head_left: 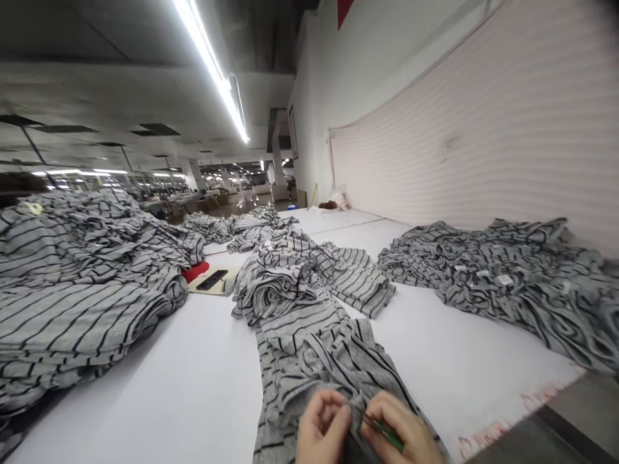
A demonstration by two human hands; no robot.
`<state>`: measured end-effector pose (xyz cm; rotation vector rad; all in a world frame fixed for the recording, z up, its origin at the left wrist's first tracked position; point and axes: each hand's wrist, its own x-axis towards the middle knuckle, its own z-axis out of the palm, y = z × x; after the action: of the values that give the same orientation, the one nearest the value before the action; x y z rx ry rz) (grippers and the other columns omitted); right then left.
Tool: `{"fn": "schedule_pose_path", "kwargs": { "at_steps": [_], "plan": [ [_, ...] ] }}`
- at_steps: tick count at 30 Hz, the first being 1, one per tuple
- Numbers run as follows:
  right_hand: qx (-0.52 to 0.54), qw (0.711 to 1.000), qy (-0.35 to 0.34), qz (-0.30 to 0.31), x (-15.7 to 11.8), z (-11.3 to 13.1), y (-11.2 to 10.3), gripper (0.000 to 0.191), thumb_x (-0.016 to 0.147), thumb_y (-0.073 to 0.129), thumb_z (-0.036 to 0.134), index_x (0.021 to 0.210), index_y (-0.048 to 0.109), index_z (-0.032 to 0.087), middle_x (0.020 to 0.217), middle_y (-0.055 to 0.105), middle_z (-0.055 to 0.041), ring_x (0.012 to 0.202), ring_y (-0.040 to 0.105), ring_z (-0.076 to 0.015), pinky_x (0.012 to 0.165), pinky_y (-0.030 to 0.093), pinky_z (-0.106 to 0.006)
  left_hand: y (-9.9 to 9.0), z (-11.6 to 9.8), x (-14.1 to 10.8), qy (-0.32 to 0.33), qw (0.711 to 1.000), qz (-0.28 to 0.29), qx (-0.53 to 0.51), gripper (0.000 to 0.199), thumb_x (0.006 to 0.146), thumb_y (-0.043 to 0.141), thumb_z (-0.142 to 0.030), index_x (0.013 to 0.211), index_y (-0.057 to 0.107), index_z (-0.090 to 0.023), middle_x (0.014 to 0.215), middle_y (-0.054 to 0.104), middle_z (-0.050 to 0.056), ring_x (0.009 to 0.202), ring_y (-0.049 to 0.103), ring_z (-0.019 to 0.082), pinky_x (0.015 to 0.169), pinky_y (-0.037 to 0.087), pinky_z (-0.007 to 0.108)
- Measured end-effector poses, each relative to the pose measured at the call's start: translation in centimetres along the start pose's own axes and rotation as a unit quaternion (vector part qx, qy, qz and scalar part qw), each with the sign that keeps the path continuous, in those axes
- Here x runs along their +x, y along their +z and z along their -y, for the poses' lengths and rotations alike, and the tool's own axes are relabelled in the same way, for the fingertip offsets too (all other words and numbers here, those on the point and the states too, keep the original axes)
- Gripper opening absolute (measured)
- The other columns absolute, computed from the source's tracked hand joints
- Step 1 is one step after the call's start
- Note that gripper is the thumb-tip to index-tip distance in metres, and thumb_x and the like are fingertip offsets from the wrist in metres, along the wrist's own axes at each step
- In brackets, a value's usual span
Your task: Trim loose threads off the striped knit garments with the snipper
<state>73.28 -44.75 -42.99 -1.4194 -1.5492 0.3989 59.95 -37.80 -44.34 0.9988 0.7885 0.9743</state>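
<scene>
At the bottom of the head view, a grey garment with dark stripes (309, 361) lies rumpled on the white table. My left hand (323, 422) is closed, its thumb and forefinger pinching a bit of that cloth. Just to its right, my right hand (403, 432) is wrapped around small green thread snips (389, 437). Their dark tips sit against the pinched cloth, between both hands. My palm and fingers hide part of the snips, so the blades do not show fully. Beyond my hands the garment runs up to a bunched striped pile (275, 283).
A tall heap of striped garments (87, 309) covers the left side. Another grey heap (498, 277) lies right, against a pinkish wall covering (474, 142). A dark phone (213, 279) rests on a cream board beside a red item (197, 271). The table edge (522, 412) runs at lower right.
</scene>
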Motion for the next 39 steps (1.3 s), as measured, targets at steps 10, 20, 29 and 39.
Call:
{"fn": "schedule_pose_path", "kwargs": {
  "at_steps": [10,20,29,39],
  "plan": [
    [-0.023,0.998,0.050,0.044,-0.5,1.4,-3.7,0.020,0.090,0.055,0.028,0.109,0.060,0.026,0.100,0.060,-0.0033,0.091,0.059,-0.0196,0.078,0.046,-0.029,0.9,-2.9,-1.4,-0.034,0.998,0.001,0.060,0.033,0.075,0.070,-0.045,0.087,0.057,-0.017,0.055,0.035,-0.010,0.046,0.024,0.003,0.043,0.019,0.015],
    [-0.167,0.985,-0.026,0.026,0.0,0.9,-3.0,0.020,0.092,0.050,0.023,0.107,0.064,0.024,0.095,0.065,-0.0052,0.084,0.059,-0.0225,0.074,0.046,-0.034,1.0,-2.7,-1.2,-0.040,0.997,-0.007,0.069,0.032,0.076,0.069,-0.044,0.088,0.057,-0.017,0.053,0.036,-0.010,0.043,0.025,0.003,0.042,0.017,0.015],
    [-0.095,0.995,0.034,0.014,0.1,0.3,-3.0,0.018,0.093,0.049,0.028,0.101,0.065,0.024,0.092,0.065,-0.0038,0.083,0.061,-0.0209,0.073,0.047,-0.032,0.6,-2.6,-1.1,-0.049,0.997,0.004,0.053,0.034,0.075,0.070,-0.045,0.089,0.057,-0.017,0.052,0.034,-0.011,0.043,0.022,0.003,0.042,0.016,0.016],
    [0.058,0.988,0.122,0.068,1.3,0.2,-2.7,0.008,0.083,0.054,0.019,0.084,0.062,0.020,0.084,0.064,-0.0008,0.082,0.060,-0.0190,0.072,0.048,-0.027,-0.1,-2.4,-2.4,0.129,0.966,0.026,0.223,0.009,0.071,0.068,-0.019,0.077,0.061,-0.019,0.077,0.061,0.002,0.069,0.055,0.015,0.061,0.042,0.022]
  ]
}}
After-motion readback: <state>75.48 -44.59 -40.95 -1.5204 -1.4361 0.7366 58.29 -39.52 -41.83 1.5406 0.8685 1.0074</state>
